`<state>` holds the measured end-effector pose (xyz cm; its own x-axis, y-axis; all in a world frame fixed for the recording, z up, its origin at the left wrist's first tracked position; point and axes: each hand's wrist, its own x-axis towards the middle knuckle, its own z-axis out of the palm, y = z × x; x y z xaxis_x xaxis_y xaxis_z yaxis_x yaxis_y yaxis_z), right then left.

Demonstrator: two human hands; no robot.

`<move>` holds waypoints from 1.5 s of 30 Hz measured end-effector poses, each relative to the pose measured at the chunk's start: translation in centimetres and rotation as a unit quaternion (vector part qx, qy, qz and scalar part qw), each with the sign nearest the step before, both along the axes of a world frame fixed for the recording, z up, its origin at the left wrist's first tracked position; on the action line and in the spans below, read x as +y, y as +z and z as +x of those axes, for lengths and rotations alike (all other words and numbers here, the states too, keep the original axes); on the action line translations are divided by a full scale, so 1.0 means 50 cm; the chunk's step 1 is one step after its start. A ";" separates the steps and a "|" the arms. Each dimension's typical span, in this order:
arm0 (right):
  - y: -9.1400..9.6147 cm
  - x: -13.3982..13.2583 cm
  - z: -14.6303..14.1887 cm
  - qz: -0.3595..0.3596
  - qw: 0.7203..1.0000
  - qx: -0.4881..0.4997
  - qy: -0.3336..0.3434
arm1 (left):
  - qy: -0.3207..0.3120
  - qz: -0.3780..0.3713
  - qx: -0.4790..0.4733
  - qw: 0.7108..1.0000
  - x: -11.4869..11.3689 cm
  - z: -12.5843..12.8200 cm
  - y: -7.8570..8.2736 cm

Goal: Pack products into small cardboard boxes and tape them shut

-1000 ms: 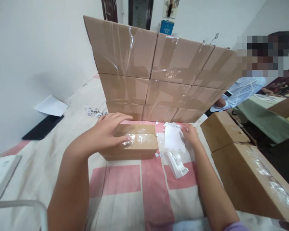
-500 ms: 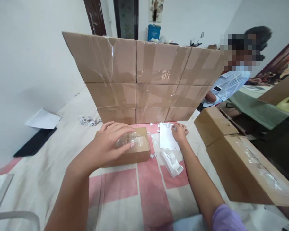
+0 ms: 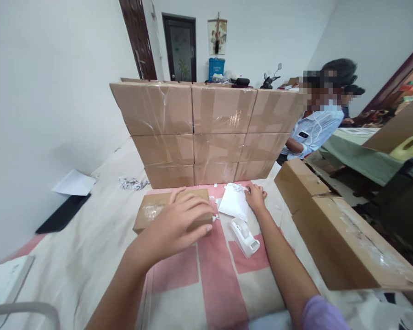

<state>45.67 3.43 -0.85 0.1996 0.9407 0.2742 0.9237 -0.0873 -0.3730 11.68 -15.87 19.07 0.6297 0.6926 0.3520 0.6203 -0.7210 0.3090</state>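
A small taped cardboard box (image 3: 151, 211) lies on the pink and cream checked cloth (image 3: 206, 279). My left hand (image 3: 179, 224) rests on the box's right end, fingers curled over its near edge and gripping it. Farther right, my right hand (image 3: 255, 198) pinches the right edge of a white sheet of paper (image 3: 232, 206), one corner of which is lifted. A white tape dispenser (image 3: 242, 236) stands just in front of the paper, between my two forearms.
A wall of stacked taped cartons (image 3: 206, 133) stands behind. Larger cartons (image 3: 330, 233) lie at the right. A person in a light shirt (image 3: 313, 133) sits beyond them. Paper scraps (image 3: 132, 183), a white sheet (image 3: 74, 183) and a black slab (image 3: 62, 213) lie at the left.
My left hand slid from the box's top middle to its right end and curled over the edge. The paper's corner lifted under my right hand. The view tilted upward.
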 end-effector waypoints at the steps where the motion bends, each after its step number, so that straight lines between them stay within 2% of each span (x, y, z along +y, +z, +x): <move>1: -0.001 0.000 0.001 0.001 1.000 0.001 0.003 | -0.009 -0.002 -0.002 1.000 -0.002 0.006 0.000; 6: -0.009 -0.002 0.005 0.015 0.999 0.007 0.042 | -0.071 0.005 -0.064 0.995 -0.013 0.075 -0.024; 8: -0.013 -0.002 0.005 0.025 0.997 0.012 0.073 | -0.094 -0.008 -0.180 0.979 -0.013 0.127 -0.045; 9: -0.015 -0.002 0.005 0.028 0.995 0.015 0.092 | -0.090 -0.032 -0.268 0.959 -0.010 0.157 -0.056; 10: -0.016 0.000 0.005 0.032 0.993 0.019 0.111 | -0.073 -0.067 -0.370 0.924 -0.003 0.188 -0.066; 12: -0.018 0.002 0.003 0.038 0.989 0.028 0.140 | -0.010 -0.155 -0.538 0.829 0.026 0.248 -0.082; 15: -0.019 0.005 0.002 0.057 0.985 0.043 0.154 | 0.096 -0.237 -0.672 0.695 0.105 0.321 -0.097; 16: -0.019 0.005 0.002 0.067 0.984 0.048 0.156 | 0.138 -0.255 -0.690 0.663 0.138 0.338 -0.105; 18: -0.017 0.004 0.003 0.093 0.980 0.058 0.164 | 0.192 -0.273 -0.689 0.643 0.206 0.362 -0.132; 20: -0.014 0.000 0.006 0.124 0.974 0.069 0.175 | 0.228 -0.280 -0.666 0.652 0.264 0.374 -0.175; 23: -0.008 -0.004 0.009 0.166 0.964 0.084 0.191 | 0.273 -0.274 -0.613 0.689 0.318 0.378 -0.255; 26: -0.003 -0.008 0.010 0.194 0.955 0.097 0.202 | 0.288 -0.255 -0.548 0.742 0.335 0.377 -0.319; 28: 0.000 -0.011 0.006 0.203 0.952 0.103 0.206 | 0.274 -0.244 -0.509 0.779 0.336 0.377 -0.342; 31: 0.004 -0.014 -0.001 0.199 0.951 0.105 0.214 | 0.243 -0.236 -0.463 0.819 0.336 0.379 -0.355; 33: 0.006 -0.016 -0.006 0.189 0.953 0.102 0.214 | 0.236 -0.232 -0.446 0.832 0.338 0.380 -0.357; 39: 0.005 -0.011 -0.008 0.179 0.964 0.095 0.172 | 0.282 -0.219 -0.440 0.824 0.340 0.375 -0.364; 45: 0.005 -0.010 -0.008 0.213 0.954 0.114 0.177 | 0.279 -0.229 -0.451 0.816 0.339 0.374 -0.367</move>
